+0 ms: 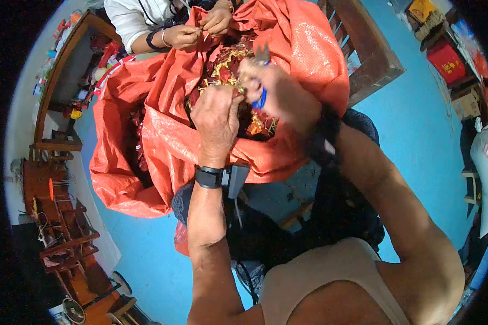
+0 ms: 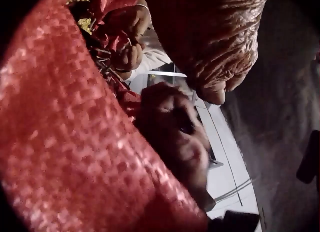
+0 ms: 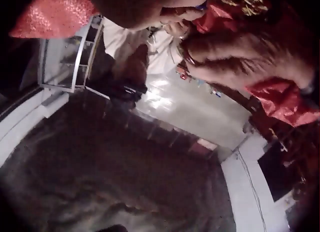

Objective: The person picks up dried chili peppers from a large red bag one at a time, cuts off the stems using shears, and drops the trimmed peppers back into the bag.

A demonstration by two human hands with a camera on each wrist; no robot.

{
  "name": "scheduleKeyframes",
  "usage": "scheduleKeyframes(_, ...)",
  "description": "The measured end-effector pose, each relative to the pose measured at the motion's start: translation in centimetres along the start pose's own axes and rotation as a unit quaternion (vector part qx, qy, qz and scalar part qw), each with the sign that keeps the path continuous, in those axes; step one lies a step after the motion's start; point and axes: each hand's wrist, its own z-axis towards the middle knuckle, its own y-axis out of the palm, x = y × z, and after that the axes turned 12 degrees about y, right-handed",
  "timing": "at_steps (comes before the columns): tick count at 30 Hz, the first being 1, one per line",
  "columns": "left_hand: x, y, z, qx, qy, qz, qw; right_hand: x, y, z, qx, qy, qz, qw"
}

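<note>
My left hand (image 1: 216,116) is raised over the mouth of an orange-red woven sack (image 1: 173,130), fingers curled, pinching a small dark red piece (image 1: 237,93) at the thumb. Facing it closely, my right hand (image 1: 279,95) is blurred, fingers bent, with blue at the fingers and a grey forked tip beyond them; I cannot tell what kind of tool this is. Dark red pieces with yellow strands (image 1: 222,70) fill the sack beneath both hands. In the left wrist view, the left hand (image 2: 215,37) is above and the right hand (image 2: 175,132) lower, beside the sack's wall.
Across the sack, another person's hands (image 1: 200,30) work at a small thing. A second sack opening with dark red contents (image 1: 138,141) lies at left. A wooden chair back (image 1: 363,43) stands at right, and wooden furniture (image 1: 70,238) lines the left side of the blue floor.
</note>
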Motion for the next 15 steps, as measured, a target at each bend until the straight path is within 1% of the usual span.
scheduleKeyframes(1,0.7,-0.3,-0.1,0.007,-0.029,-0.043,0.999,-0.8,-0.2,0.7,0.072,0.017,0.050,0.996)
scheduleKeyframes(2,0.7,-0.3,-0.1,0.006,-0.026,-0.044,0.999,-1.2,-0.6,0.4,0.072,0.014,0.051,0.996)
scheduleKeyframes(3,0.6,-0.4,-0.2,0.022,-0.100,-0.074,0.992,-2.1,0.1,-0.5,0.063,-0.002,-0.053,0.997)
scheduleKeyframes(4,0.5,-0.5,-0.4,0.037,-0.173,-0.103,0.979,-2.8,0.6,-1.0,0.052,-0.018,-0.155,0.986)
scheduleKeyframes(5,0.1,-0.5,-0.6,0.048,-0.220,-0.145,0.964,-2.9,0.9,-1.0,0.067,-0.035,-0.240,0.968)
scheduleKeyframes(6,-0.1,-0.8,-0.5,0.046,-0.217,-0.142,0.965,-2.9,1.1,-1.1,0.065,-0.037,-0.237,0.969)
scheduleKeyframes(7,-0.3,-1.1,-0.4,0.048,-0.224,-0.150,0.962,-2.8,1.4,-1.1,0.053,-0.091,-0.387,0.916)
scheduleKeyframes(8,-0.4,-1.4,-0.4,0.052,-0.232,-0.158,0.958,-2.7,1.6,-1.1,0.040,-0.142,-0.526,0.837)
scheduleKeyframes(9,-0.5,-1.6,-0.4,0.044,-0.232,-0.160,0.958,-2.7,1.5,-1.0,0.028,-0.177,-0.590,0.787)
scheduleKeyframes(10,-0.4,-1.8,-0.5,0.043,-0.233,-0.157,0.959,-2.3,1.4,-0.8,0.025,-0.177,-0.589,0.788)
scheduleKeyframes(12,-0.5,-1.9,-0.7,0.053,-0.217,-0.164,0.961,-1.2,1.4,-0.8,0.062,-0.283,-0.615,0.733)
scheduleKeyframes(13,-0.7,-1.9,-0.8,0.051,-0.224,-0.158,0.960,-1.0,1.6,-1.2,0.071,-0.290,-0.628,0.719)
scheduleKeyframes(14,-0.8,-2.0,-0.9,0.051,-0.224,-0.158,0.960,-0.8,1.9,-1.3,0.071,-0.290,-0.628,0.719)
scheduleKeyframes(15,-0.8,-2.1,-1.0,0.057,-0.231,-0.168,0.957,-0.6,2.1,-1.2,0.082,-0.348,-0.644,0.676)
